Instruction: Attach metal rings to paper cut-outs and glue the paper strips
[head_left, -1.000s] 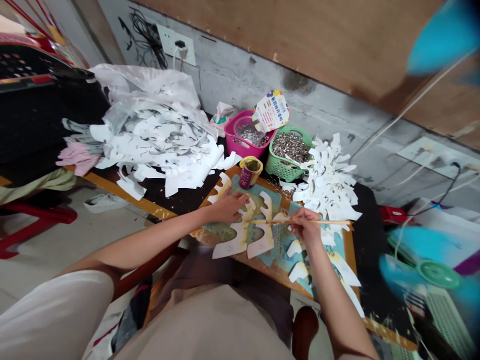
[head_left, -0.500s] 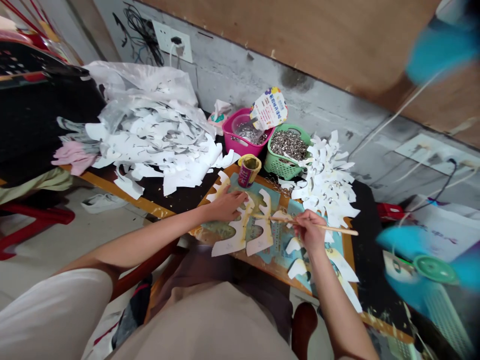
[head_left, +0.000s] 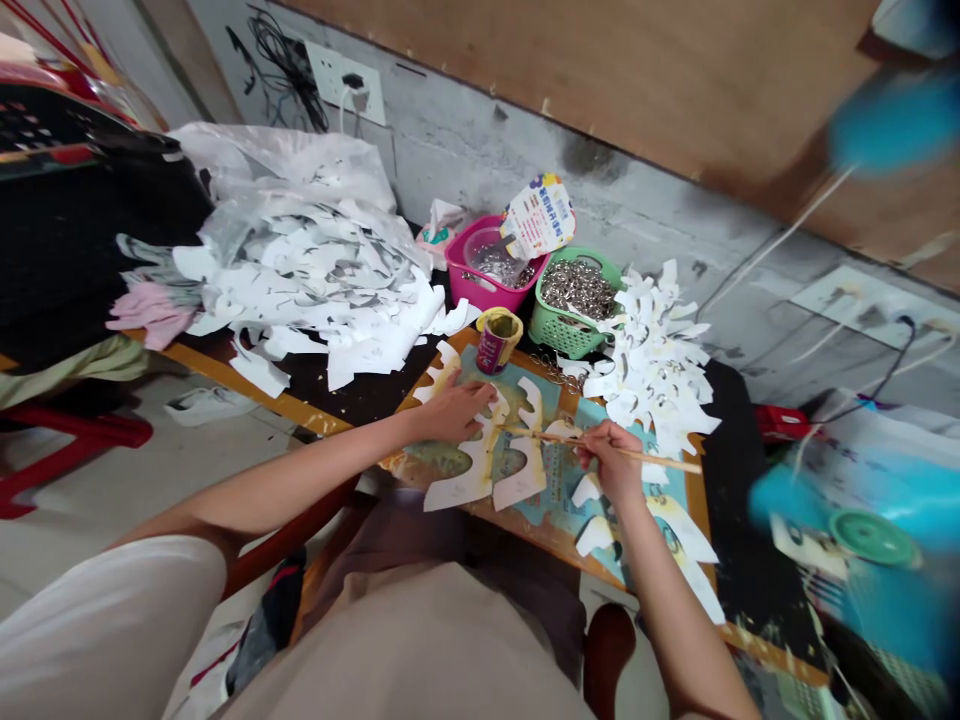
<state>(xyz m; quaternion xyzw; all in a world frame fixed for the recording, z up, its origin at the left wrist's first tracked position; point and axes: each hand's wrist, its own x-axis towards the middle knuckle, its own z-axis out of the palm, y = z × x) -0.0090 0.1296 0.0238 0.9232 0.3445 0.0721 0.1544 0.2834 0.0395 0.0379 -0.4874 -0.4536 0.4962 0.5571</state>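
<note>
My right hand grips a long thin wooden stick, its far end at the yellowed edge of a white cut-out piece. Whether that end carries bristles is too small to tell. Fingers stretched out, my left hand lies over the upper part of the same piece. Beside it on the blue-covered board is a second white cut-out with wavy edges and yellowish smears. A small purple cup with yellow residue round its rim stands just beyond my left hand.
A pink basket and a green basket of small metal parts stand near the wall. White cut-outs fill a plastic bag at left; a pile of glued-looking pieces lies right. Blurred blue blades show at far right.
My right hand has shifted slightly left, carrying the stick along the white piece's edge. My left hand stays where it was. The blurred blue blades have changed position.
</note>
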